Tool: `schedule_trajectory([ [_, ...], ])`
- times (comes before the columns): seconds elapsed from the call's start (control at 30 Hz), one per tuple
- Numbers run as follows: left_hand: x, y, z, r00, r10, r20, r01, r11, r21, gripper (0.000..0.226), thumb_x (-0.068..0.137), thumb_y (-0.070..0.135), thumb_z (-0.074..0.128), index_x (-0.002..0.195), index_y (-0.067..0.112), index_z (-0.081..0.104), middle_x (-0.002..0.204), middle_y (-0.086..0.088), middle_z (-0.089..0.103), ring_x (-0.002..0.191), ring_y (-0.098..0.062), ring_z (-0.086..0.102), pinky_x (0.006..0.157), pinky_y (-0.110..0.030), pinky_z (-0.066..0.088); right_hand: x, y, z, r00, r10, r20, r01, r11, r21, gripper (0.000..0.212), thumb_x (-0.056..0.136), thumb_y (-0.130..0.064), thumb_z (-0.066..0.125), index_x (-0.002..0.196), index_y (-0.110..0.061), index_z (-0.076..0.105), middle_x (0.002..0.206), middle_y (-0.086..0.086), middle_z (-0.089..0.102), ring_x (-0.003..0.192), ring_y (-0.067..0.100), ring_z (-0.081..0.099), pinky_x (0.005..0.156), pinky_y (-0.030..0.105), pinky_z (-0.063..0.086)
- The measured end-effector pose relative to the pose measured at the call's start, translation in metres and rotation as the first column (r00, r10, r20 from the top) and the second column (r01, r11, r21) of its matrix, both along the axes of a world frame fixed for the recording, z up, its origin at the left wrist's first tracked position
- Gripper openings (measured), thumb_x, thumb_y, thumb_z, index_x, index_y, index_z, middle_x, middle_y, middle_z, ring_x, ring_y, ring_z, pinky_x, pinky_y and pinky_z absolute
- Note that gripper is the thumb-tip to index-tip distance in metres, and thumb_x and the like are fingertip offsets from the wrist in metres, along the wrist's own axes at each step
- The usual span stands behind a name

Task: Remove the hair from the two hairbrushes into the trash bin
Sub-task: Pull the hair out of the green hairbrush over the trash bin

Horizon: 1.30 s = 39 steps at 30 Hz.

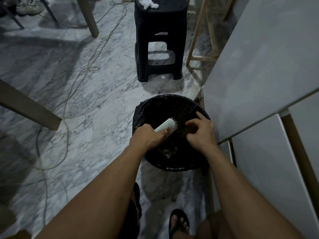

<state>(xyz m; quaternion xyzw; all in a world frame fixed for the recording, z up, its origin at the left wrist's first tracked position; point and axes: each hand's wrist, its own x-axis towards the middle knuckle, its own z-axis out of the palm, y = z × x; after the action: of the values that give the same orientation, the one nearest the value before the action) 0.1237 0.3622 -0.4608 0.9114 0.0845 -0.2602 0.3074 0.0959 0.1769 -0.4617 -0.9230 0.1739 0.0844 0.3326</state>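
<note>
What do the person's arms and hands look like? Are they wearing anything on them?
Both arms are bare right up to the edge of the picture: no sleeves show. The left hand and the right hand have no gloves. I see no rings, watch or bracelet on the parts in view, though the picture is dim and a bit blurry.

The floor (pixel 86 100) is polished marble-look stone, grey-veined on white, with a soft sheen. The trash bin (pixel 172 163) on it is lined with a thin, glossy, crinkled black plastic bag (pixel 138 116). The hairbrush (pixel 166 125) held above the bin is white matt plastic with fine pale bristles. Beyond the bin, the stool (pixel 159 40) is black moulded plastic, semi-matt, and carries crumpled white paper (pixel 148 3). To the right of the bin, the white panels (pixel 259 66) are smooth and matt, beside bare light wood legs (pixel 195 37).
</note>
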Motion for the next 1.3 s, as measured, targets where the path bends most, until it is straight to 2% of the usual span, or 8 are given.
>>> schedule_trajectory([
  [0.1, -0.003, -0.009, 0.01, 0.997, 0.036, -0.066, -0.043, 0.992, -0.116, 0.062, 0.063, 0.062, 0.055, 0.082, 0.004, 0.068, 0.077, -0.012, 0.066, 0.071, -0.03, 0.062, 0.062, -0.034, 0.045, -0.005, 0.018, 0.002, 0.985, 0.159, 0.064, -0.16, 0.987, 0.012, 0.047, 0.067, -0.01, 0.069, 0.11, -0.029, 0.063, 0.157, -0.007, 0.028, 0.145, 0.022, 0.017, 0.116, 0.049, 0.019],
  [0.2, -0.004, -0.011, 0.018, 0.989, 0.071, -0.132, -0.1, 0.97, -0.222, 0.05, 0.057, 0.048, 0.053, 0.074, 0.004, 0.067, 0.07, -0.013, 0.064, 0.061, -0.029, 0.057, 0.059, -0.035, 0.042, -0.008, 0.027, -0.006, 0.958, 0.2, 0.204, -0.211, 0.977, 0.033, 0.04, 0.073, -0.016, 0.076, 0.111, -0.025, 0.07, 0.137, -0.002, 0.057, 0.13, 0.021, 0.046, 0.111, 0.037, 0.032],
  [0.33, -0.005, -0.006, 0.016, 0.983, 0.031, -0.181, -0.075, 0.968, -0.241, 0.02, 0.073, 0.019, 0.061, 0.059, 0.005, 0.058, 0.053, -0.01, 0.055, 0.045, -0.022, 0.046, 0.053, -0.032, 0.036, -0.003, 0.022, -0.008, 0.964, 0.112, 0.243, -0.121, 0.992, 0.021, 0.015, 0.077, -0.016, 0.072, 0.091, -0.019, 0.078, 0.099, 0.001, 0.076, 0.093, 0.021, 0.069, 0.088, 0.035, 0.054],
  [0.63, 0.001, 0.001, 0.008, 0.987, 0.032, -0.16, -0.072, 0.965, -0.254, 0.03, 0.083, 0.024, 0.06, 0.061, 0.003, 0.056, 0.057, -0.013, 0.053, 0.047, -0.024, 0.046, 0.057, -0.037, 0.038, 0.002, -0.002, -0.001, 0.975, -0.197, 0.103, 0.189, 0.979, 0.082, 0.012, 0.079, -0.019, 0.071, 0.088, -0.025, 0.078, 0.092, -0.002, 0.076, 0.092, 0.018, 0.067, 0.09, 0.033, 0.053],
  [0.87, 0.003, -0.002, 0.008, 0.981, 0.029, -0.192, -0.083, 0.958, -0.275, 0.033, 0.091, 0.028, 0.059, 0.073, 0.0, 0.062, 0.062, -0.014, 0.061, 0.046, -0.024, 0.054, 0.057, -0.034, 0.043, -0.006, 0.012, -0.006, 0.973, 0.136, 0.185, -0.198, 0.907, 0.372, 0.053, 0.071, -0.006, 0.079, 0.119, -0.027, 0.067, 0.109, -0.01, 0.06, 0.088, 0.004, 0.059, 0.075, 0.011, 0.048],
  [1.03, 0.002, -0.001, 0.007, 0.986, 0.017, -0.167, -0.062, 0.961, -0.269, 0.043, 0.094, 0.032, 0.056, 0.065, -0.001, 0.062, 0.061, -0.019, 0.06, 0.044, -0.025, 0.052, 0.057, -0.035, 0.043, -0.003, 0.017, -0.006, 0.989, 0.026, 0.146, -0.071, 0.948, 0.31, 0.011, 0.076, -0.017, 0.078, 0.086, -0.02, 0.079, 0.081, -0.01, 0.071, 0.081, 0.002, 0.066, 0.076, 0.016, 0.052],
  [1.13, 0.002, 0.002, 0.007, 0.99, 0.029, -0.137, -0.065, 0.963, -0.262, 0.047, 0.094, 0.033, 0.055, 0.062, -0.001, 0.061, 0.061, -0.019, 0.06, 0.048, -0.027, 0.052, 0.058, -0.034, 0.042, 0.0, 0.007, -0.002, 0.992, -0.068, 0.107, 0.036, 0.961, 0.275, 0.008, 0.078, -0.017, 0.075, 0.085, -0.02, 0.079, 0.081, -0.005, 0.073, 0.08, 0.006, 0.066, 0.07, 0.009, 0.045],
  [1.3, 0.004, 0.006, 0.009, 0.991, 0.057, -0.119, -0.088, 0.958, -0.273, 0.048, 0.096, 0.033, 0.053, 0.062, 0.001, 0.061, 0.062, -0.018, 0.06, 0.047, -0.025, 0.052, 0.062, -0.032, 0.042, 0.002, -0.01, -0.002, 0.976, -0.203, 0.084, 0.185, 0.966, 0.182, 0.009, 0.079, -0.02, 0.074, 0.086, -0.024, 0.078, 0.086, -0.006, 0.072, 0.091, 0.013, 0.065, 0.088, 0.027, 0.05],
])
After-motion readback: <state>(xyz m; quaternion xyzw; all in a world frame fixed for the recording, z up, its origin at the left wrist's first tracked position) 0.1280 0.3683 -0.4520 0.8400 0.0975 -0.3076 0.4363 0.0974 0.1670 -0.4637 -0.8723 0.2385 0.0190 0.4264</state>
